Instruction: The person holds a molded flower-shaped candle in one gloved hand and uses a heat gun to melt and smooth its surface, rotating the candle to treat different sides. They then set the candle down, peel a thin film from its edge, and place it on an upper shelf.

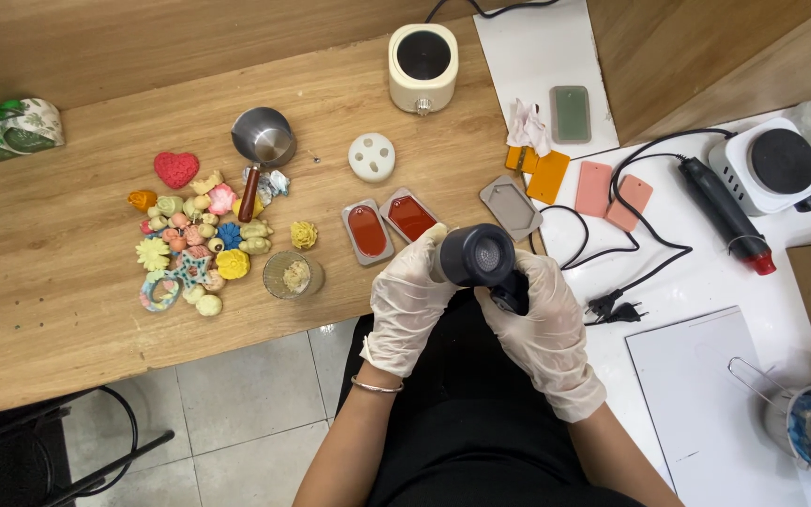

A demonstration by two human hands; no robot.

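A black heat gun (479, 256) was held close to the body, over the lap, with its round mouth turned up toward the camera. It was gripped by both gloved hands. The right hand (542, 324) was wrapped around the handle, and the left hand (407, 300) was closed around the side of the barrel. A thin bracelet (375, 385) was worn on the left wrist.

It looked as if the gun was being checked or made ready, not used yet. For heating, the mouth would need to be tipped down and away, toward the molds.

Just past the hands, two molds filled with red wax (389, 223) were laid on the wooden surface (68, 282). An empty grey mold (512, 207) was placed beside them. A small glass cup (294, 274) was seen to the left, next to a pile of little wax shapes (194, 244). A steel pitcher (262, 141) and a white disc with holes (372, 157) were set farther back. A cream melting pot (422, 66) was put farthest away. A second heat gun (726, 214) and a hot plate (770, 167) were laid at the right.
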